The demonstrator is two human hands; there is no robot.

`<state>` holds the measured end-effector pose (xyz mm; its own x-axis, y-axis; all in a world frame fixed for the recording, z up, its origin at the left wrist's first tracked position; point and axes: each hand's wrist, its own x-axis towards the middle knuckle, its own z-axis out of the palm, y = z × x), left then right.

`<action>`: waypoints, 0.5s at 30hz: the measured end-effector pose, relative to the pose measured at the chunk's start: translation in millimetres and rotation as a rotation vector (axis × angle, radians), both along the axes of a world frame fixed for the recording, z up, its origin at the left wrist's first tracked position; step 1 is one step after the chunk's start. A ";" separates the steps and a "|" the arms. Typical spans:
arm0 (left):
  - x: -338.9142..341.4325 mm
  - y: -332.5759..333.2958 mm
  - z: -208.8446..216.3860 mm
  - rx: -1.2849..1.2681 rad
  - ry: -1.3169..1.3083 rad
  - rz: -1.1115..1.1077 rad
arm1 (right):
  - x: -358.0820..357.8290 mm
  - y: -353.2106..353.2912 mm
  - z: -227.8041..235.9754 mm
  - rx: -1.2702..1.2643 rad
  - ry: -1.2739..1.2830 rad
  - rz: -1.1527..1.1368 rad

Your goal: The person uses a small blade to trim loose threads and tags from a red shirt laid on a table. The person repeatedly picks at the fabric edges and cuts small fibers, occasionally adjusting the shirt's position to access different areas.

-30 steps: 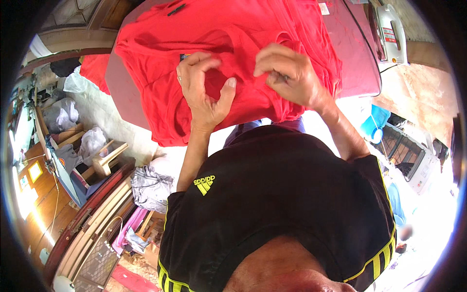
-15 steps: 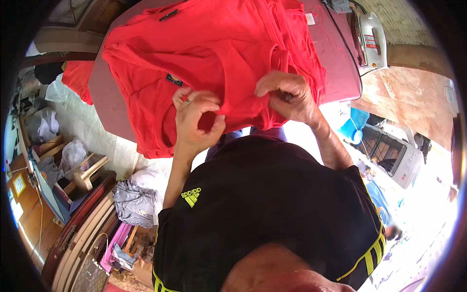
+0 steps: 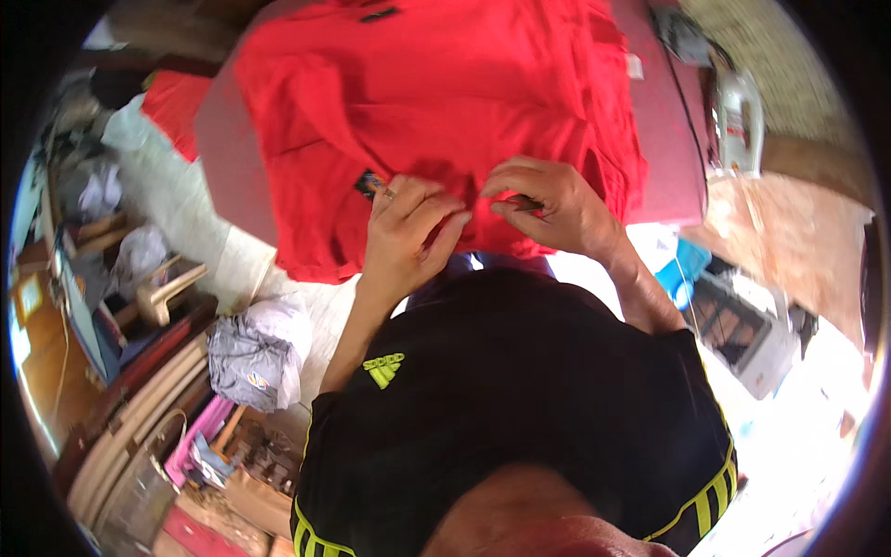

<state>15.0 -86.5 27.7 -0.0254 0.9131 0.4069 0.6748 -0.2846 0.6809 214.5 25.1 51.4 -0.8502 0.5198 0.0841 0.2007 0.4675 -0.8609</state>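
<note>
Left hand (image 3: 415, 227): above the near part of the red shirt, fingers curled, thumb and forefinger tips close together; cannot tell whether this grip has hold of cloth.
Right hand (image 3: 555, 206): just beside the left, its grip curled around a small dark tool (image 3: 527, 202), mostly hidden.
Red shirt (image 3: 445, 102): spread on the maroon table (image 3: 237, 153), its near edge hanging over the side.
Dark label (image 3: 368, 182): on the shirt, beside the left hand's fingers.
White handled appliance (image 3: 740, 121): at the table's right.
</note>
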 end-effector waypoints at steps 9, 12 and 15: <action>-71.6 33.7 18.3 0.059 0.122 0.316 | -11.4 15.6 -28.5 -0.174 -0.045 0.136; -113.7 64.5 13.7 0.178 0.261 0.605 | -46.1 26.9 2.6 -0.268 -0.074 0.054; -141.8 91.2 -2.1 0.120 0.271 0.630 | -96.8 45.3 -8.3 -0.180 0.008 -0.098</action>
<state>-126.7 4.6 25.6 -0.4188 0.7061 0.5710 0.8780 0.1543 0.4531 117.7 70.4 43.1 -0.7948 0.6068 -0.0114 0.2308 0.2848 -0.9304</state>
